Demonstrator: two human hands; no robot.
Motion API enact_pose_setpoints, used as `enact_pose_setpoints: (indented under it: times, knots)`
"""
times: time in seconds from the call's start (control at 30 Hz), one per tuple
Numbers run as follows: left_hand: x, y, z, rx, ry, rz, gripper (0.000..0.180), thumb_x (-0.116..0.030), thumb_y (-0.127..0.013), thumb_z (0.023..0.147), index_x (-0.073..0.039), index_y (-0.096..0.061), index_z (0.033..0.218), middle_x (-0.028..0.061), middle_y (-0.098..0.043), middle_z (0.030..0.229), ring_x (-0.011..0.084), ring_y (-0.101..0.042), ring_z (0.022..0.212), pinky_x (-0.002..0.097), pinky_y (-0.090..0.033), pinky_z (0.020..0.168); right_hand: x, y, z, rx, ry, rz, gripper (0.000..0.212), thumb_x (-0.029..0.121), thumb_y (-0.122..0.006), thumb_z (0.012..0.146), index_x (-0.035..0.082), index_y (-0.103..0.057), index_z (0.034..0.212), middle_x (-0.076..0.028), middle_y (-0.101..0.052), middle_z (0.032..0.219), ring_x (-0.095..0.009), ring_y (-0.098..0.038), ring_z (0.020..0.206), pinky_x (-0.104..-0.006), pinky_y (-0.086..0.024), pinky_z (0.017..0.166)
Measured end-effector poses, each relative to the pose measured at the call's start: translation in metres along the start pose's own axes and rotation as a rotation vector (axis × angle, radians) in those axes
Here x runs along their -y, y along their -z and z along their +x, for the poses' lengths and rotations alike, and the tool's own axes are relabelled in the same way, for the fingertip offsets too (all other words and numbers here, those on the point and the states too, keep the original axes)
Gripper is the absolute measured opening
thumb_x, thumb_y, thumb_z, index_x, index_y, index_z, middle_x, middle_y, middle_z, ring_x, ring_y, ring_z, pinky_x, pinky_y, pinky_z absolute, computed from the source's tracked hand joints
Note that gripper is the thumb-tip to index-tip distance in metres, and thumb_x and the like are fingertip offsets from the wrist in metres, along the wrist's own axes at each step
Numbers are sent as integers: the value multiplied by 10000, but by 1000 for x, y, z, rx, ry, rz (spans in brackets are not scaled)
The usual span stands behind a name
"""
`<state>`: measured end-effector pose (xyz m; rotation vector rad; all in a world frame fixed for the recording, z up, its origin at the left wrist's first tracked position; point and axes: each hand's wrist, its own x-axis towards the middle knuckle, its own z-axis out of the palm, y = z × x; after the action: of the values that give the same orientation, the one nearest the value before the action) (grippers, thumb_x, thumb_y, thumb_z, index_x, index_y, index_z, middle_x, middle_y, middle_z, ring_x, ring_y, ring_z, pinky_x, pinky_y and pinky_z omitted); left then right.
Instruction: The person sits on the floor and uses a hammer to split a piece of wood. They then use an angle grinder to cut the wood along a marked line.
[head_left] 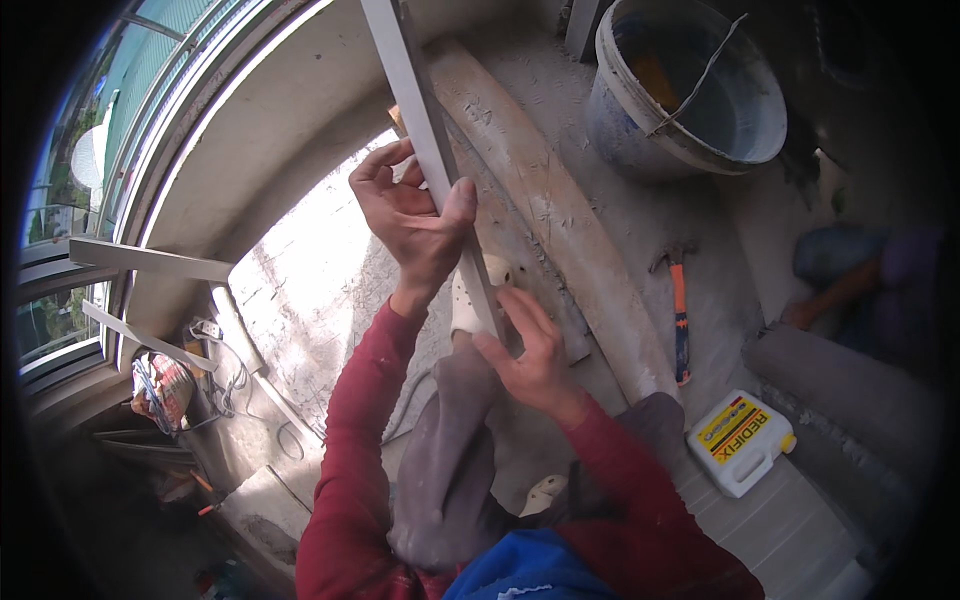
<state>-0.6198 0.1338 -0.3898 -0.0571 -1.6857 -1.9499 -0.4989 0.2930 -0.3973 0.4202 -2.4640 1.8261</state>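
A long, straight grey metal bar [425, 115] slants from the top of the view down toward my knees. My left hand [418, 218] is closed round its middle, with the thumb on the right side and the fingers curled on the left. At the lower end, my right hand [535, 355] holds the bar lightly between the thumb and nearly straight fingers. Beneath the bar is a pale clog shoe [470, 300] on my foot. A long, dusty, brownish board [560, 220] lies on the floor to the right of the bar.
A water-holding bucket [610, 110] stands far right. An orange-handled claw hammer [679, 305] and a white jug [740, 470] lie at right. Another person's arm [840, 295] shows at the right edge. Grey strips [150, 258] jut by the window; cables [235, 385] lie at left.
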Motion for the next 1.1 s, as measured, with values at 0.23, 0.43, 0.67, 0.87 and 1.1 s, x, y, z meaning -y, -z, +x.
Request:
enact_pose_setpoints:
  times: [0.23,0.43,0.67,0.87,1.1]
  knots:
    - [52,-91,-81,-67,413,-290,820,-40,-816,863,-6,-242,1449,168,-409,1307,262,-580,1241,376,-568,999,-72,74,-35,-215,-50,-559,208,151,-734,958,-27,-657,1034,-180,-684,931,-396,-682,829,-466,-534,705]
    - [126,-54,-98,-34,708,143,815,-181,-821,908,24,-301,1501,195,-505,1322,250,-631,1174,362,-560,939,-143,56,-36,-103,-171,-497,207,201,-709,973,12,-629,939,-182,-662,862,-415,-653,777,-496,-489,653]
    - [177,-19,-97,76,277,750,757,-333,-819,884,36,-475,1448,250,-491,1448,396,-463,1364,467,-368,1155,-182,30,-16,-46,-250,-497,230,233,-665,994,27,-612,905,-188,-669,893,-434,-653,829,-522,-491,705]
    - [184,-3,-97,180,271,815,765,-336,-816,874,24,-475,1457,261,-471,1462,429,-441,1375,484,-360,1158,-195,13,-6,-50,-214,-550,217,234,-669,984,35,-626,910,-181,-676,922,-409,-657,882,-514,-515,730]
    - [192,-4,-100,237,282,873,799,-351,-803,877,16,-448,1491,264,-458,1489,434,-434,1394,485,-361,1166,-200,0,-1,-12,-276,-576,239,268,-656,996,44,-643,912,-171,-638,1007,-409,-645,947,-515,-519,794]
